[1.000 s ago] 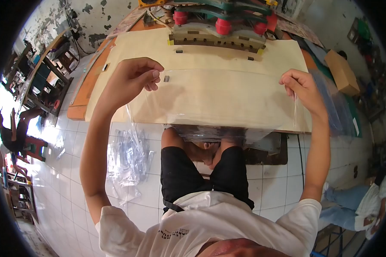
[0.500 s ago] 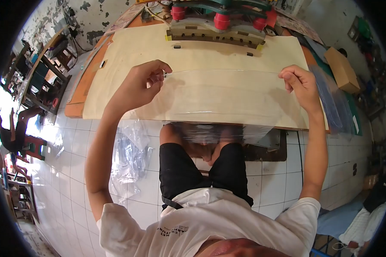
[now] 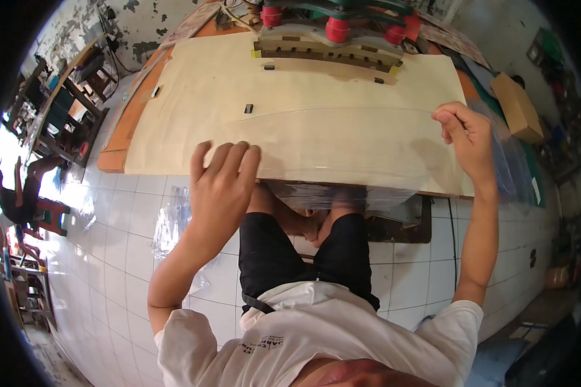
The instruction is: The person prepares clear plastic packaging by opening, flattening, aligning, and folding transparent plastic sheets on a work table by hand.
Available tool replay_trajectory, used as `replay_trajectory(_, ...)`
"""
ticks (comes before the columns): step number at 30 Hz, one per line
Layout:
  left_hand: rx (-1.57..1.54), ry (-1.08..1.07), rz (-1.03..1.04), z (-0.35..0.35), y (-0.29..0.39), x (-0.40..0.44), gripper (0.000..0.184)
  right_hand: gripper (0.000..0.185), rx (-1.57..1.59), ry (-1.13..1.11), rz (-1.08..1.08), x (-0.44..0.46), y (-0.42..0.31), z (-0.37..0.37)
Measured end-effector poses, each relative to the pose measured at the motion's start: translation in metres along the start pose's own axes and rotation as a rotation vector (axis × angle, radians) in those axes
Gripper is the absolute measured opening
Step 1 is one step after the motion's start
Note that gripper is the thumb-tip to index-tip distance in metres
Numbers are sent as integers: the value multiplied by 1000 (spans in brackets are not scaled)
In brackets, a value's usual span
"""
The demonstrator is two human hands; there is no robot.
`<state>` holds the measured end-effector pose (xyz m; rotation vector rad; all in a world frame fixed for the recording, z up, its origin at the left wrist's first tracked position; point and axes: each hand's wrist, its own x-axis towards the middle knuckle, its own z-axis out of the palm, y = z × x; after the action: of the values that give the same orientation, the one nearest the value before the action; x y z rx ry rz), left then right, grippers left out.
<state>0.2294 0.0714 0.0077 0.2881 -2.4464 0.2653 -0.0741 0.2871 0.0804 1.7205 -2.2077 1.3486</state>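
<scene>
A clear plastic sheet [image 3: 342, 138] lies across the front of the cream-covered table [image 3: 206, 71], and its near part hangs over the front edge above my knees. At its far right corner my right hand [image 3: 466, 138] is closed, thumb and fingertips pinched on the sheet. My left hand [image 3: 224, 184] is at the table's front edge by the sheet's left side, back of the hand up, fingers apart and slightly bent. Whether its fingertips touch the plastic I cannot tell. Just beyond the sheet's far left corner sits a small dark block [image 3: 248, 108].
A machine with a long metal bar [image 3: 329, 55] and red cylinders stands at the table's back. Two small dark pieces lie before it. More clear plastic [image 3: 513, 161] and a cardboard box [image 3: 516, 106] are at the right. Crumpled plastic [image 3: 172, 222] lies on the floor at left.
My left hand has let go of the sheet's far left corner and come down to the front edge, uncovering the small dark block. My right hand has shifted slightly right, still pinching.
</scene>
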Motion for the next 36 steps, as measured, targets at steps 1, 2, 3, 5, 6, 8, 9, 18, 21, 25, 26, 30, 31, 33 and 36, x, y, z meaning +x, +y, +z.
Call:
replay_trajectory(1,91,-35,-64,0,-1,-5,26,17,-23,5,-18,-1,-4,-2)
replay_trajectory(2,183,-73,-127,0,-1,-9,23,17,-45,9,-36,-2,-7,-4)
replay_trajectory(3,186,-75,-128,1,0,-12,23,17,-41,8,-36,-3,-10,-3)
replay_trajectory(5,209,-117,-150,3,2,-17,33,16,-48,1,-65,-4,-17,1)
replay_trajectory(6,211,-119,-151,2,5,-16,33,16,-45,-1,-66,-3,-20,3)
replay_trajectory(8,81,-118,-276,2,12,-14,47,14,-65,8,-129,-3,-26,6)
replay_trajectory(9,83,-118,-277,1,12,-13,47,14,-64,7,-131,-3,-29,7)
replay_trajectory(18,-603,-87,-575,20,-5,7,54,7,-198,47,-282,-2,-48,7)
replay_trajectory(21,-784,-88,-664,16,-6,16,49,4,-198,49,-289,-5,-47,8)
replay_trajectory(25,-536,-32,-559,14,-6,11,44,5,-208,86,-252,-6,-43,8)
replay_trajectory(26,-478,-76,-458,16,-8,5,42,6,-229,125,-230,-5,-39,8)
replay_trajectory(30,-366,-59,-302,30,-18,-1,35,12,-227,105,-113,3,-15,-2)
replay_trajectory(31,-365,-62,-302,32,-19,-1,35,14,-152,66,-80,6,-7,-4)
replay_trajectory(33,-406,-49,-373,35,-22,1,23,16,-76,24,-49,9,5,-3)
replay_trajectory(36,-401,47,-422,43,-20,4,13,18,-42,29,-60,12,13,-1)
